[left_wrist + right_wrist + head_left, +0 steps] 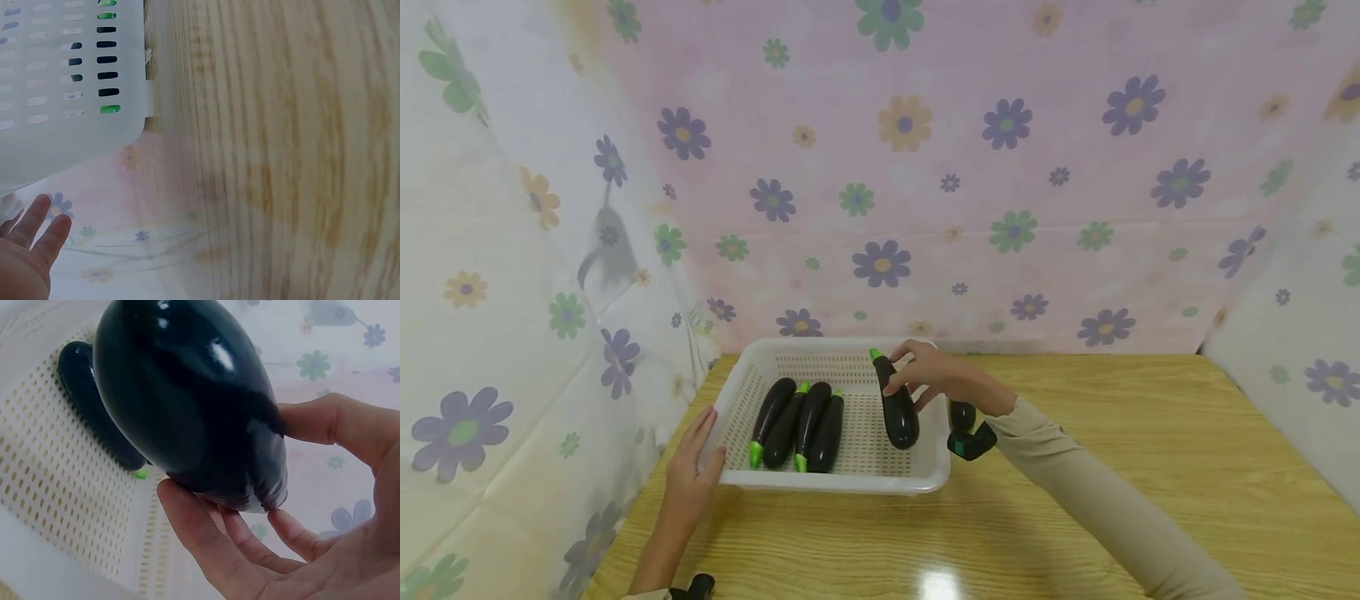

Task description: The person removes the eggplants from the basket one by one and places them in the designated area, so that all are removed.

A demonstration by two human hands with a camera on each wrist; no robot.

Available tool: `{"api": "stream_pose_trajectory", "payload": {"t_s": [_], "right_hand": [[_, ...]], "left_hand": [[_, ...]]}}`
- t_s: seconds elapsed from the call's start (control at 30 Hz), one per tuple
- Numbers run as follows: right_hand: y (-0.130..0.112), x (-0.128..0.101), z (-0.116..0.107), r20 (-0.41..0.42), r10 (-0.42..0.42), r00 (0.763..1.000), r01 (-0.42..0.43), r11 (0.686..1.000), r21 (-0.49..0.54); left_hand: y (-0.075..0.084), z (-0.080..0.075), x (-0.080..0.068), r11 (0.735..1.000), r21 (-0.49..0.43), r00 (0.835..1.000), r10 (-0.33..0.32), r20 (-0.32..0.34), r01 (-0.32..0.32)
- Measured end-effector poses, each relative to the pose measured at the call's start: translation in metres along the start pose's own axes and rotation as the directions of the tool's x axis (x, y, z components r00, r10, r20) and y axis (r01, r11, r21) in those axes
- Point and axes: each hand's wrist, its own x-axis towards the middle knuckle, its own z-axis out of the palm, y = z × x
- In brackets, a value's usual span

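Dark aubergine (898,408) grasped in our right hand (928,375), over basket (865,483); left hand (692,475) flat, steadying rim. Next: lower, release.

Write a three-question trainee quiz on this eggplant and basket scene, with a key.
1. How many eggplants lie flat in the white basket?
2. True or false: the right hand grips an eggplant over the basket.
3. The left hand rests on: A) the basket's near left corner, B) the wooden table at far right, C) the flowered cloth.

Key: 1. four; 2. true; 3. A.
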Motion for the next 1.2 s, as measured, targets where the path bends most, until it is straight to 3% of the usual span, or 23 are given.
{"api": "stream_pose_trajectory", "payload": {"t_s": [0.57, 1.2], "right_hand": [[0.007, -0.013, -0.02, 0.002, -0.006, 1.0, 0.006, 1.0, 0.015], [0.012, -0.023, -0.037, -0.023, -0.029, 0.999, 0.029, 1.0, 0.011]], "left_hand": [[0.004, -0.001, 0.0, 1.0, 0.005, 1.0, -0.027, 0.006, 0.027], [0.004, -0.001, -0.001, 1.0, -0.003, 1.0, -0.006, -0.006, 0.006]]}}
